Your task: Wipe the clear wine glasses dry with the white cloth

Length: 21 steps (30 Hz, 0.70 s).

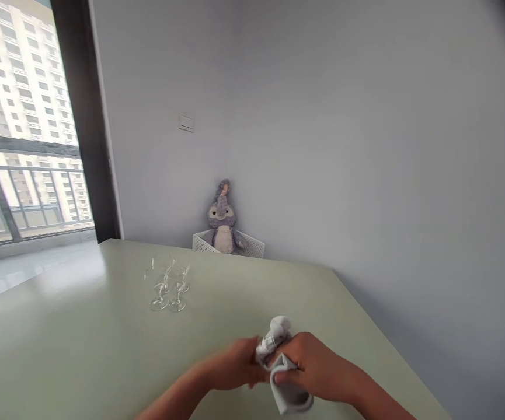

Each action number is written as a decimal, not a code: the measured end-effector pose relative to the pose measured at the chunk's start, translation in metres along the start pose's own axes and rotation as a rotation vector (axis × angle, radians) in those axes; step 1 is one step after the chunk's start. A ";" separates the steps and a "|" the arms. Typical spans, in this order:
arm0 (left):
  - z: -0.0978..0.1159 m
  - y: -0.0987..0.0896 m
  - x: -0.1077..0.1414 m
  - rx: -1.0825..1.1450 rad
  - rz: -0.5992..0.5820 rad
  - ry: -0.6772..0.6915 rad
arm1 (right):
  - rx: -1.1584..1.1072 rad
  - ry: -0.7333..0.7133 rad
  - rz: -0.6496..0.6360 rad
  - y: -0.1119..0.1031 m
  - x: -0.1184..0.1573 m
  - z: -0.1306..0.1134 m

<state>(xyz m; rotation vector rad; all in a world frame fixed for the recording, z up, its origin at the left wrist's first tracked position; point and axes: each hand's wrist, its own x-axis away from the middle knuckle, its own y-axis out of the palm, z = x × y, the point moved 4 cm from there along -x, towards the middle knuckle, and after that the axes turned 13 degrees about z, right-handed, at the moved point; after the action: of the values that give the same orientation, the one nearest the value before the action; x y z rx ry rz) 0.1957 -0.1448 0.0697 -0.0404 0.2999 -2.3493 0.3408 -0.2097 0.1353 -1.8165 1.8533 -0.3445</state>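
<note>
A pale green table (103,356) is filling the foreground. Over its near side, the right hand (311,367) is curling its fingers closed around a white cloth (280,325); the left hand (233,366), blurred, is meeting it, probably for steadying, its finger opening unclear. Stemmed glasses (160,290) are standing clustered farther left, apparently leaving working room.

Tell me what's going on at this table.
A person is handling a pale cloth above the near part of the table. The right hand grasps it, while the left hand, blurred, is at its left side. Whether the bunched cloth wraps anything is hard to tell. Clear stemmed glasses stand clustered farther away to the left, and a plush toy sits in a white basket beyond the far edge.
</note>
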 end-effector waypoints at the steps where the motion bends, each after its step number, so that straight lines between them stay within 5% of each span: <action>1: 0.002 -0.003 -0.002 0.003 0.201 0.082 | -0.037 0.048 0.067 0.003 -0.001 0.006; 4: 0.007 -0.007 -0.001 0.077 0.596 0.275 | -0.389 0.304 0.248 0.026 -0.001 0.028; 7: 0.007 -0.007 -0.004 0.084 0.621 0.290 | -0.745 0.515 0.341 0.055 0.005 0.037; 9: 0.004 -0.009 -0.006 0.031 0.580 0.248 | -0.716 0.450 0.293 0.063 0.007 0.031; 12: -0.005 -0.014 -0.008 -0.067 0.497 0.153 | -0.310 0.092 0.149 0.052 0.006 0.017; 16: -0.009 -0.009 -0.007 -0.226 0.209 0.125 | 0.226 -0.305 -0.002 0.031 0.009 0.017; 18: -0.005 -0.006 -0.006 -0.375 0.168 0.192 | 0.251 -0.315 0.002 0.028 0.009 0.022; 21: 0.009 -0.006 -0.004 -0.751 0.423 0.415 | -0.044 -0.043 0.186 0.033 0.006 0.030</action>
<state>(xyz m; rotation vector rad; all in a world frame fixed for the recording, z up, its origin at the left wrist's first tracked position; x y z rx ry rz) 0.1956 -0.1397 0.0805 0.1390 1.2486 -1.6977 0.3291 -0.2081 0.0919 -1.6498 1.9942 -0.1967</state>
